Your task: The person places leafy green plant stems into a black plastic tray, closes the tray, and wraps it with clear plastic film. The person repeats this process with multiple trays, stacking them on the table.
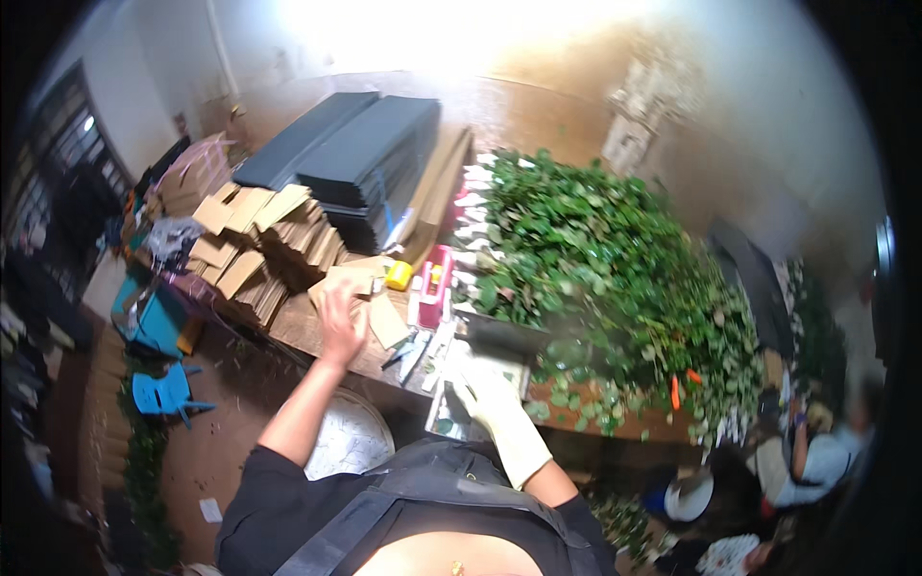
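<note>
My bare left hand (340,322) is over several loose brown cardboard pieces at the table's front, its fingers apart. One flat cardboard piece (388,323) lies just right of it; whether the fingertips touch cardboard cannot be made out. My right hand (488,396) wears a pale yellow glove and reaches over a shallow metal tray (517,369), fingers stretched out, nothing visible in them. Between the hands lie scissors (414,356), a pink tape dispenser (436,288) and a yellow roll of tape (399,276).
Stacked folded cardboard (261,252) and dark grey sheets (370,154) stand at the left and back. Leafy green stems (595,250) with white-wrapped ends cover the right side. A blue plastic chair (168,394) is on the floor at left. Another person (816,470) works at far right.
</note>
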Demonstrator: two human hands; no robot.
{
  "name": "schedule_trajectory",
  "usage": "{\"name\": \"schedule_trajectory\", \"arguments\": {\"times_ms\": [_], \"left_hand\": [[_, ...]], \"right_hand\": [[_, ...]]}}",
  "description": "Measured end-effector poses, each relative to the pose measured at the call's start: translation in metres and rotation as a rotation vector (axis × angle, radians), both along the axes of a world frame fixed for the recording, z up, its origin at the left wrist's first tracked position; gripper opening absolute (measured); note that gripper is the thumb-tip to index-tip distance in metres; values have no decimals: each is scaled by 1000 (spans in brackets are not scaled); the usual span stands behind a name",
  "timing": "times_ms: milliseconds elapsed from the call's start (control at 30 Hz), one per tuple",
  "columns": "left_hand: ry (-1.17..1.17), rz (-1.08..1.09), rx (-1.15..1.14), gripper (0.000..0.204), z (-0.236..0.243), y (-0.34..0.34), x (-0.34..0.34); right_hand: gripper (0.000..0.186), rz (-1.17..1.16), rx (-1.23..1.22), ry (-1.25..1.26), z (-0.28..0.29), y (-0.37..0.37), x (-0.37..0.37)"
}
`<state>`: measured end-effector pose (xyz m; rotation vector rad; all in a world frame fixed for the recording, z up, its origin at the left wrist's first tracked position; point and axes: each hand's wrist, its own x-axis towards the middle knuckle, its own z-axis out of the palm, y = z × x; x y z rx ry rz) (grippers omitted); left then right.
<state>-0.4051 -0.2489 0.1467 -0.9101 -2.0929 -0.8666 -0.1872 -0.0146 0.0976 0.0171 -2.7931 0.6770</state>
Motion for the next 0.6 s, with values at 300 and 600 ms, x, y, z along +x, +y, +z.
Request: {"name": "schedule_trajectory", "arguments": {"times_ms": [300, 600], "left_hand": [[-86, 694, -158, 36, 84, -123, -330], [-450, 798, -587, 42, 56, -93, -475]], "right_hand": [[45, -73, 61, -182, 36, -22, -14], [44, -123, -56, 50, 47, -14, -1]]}}
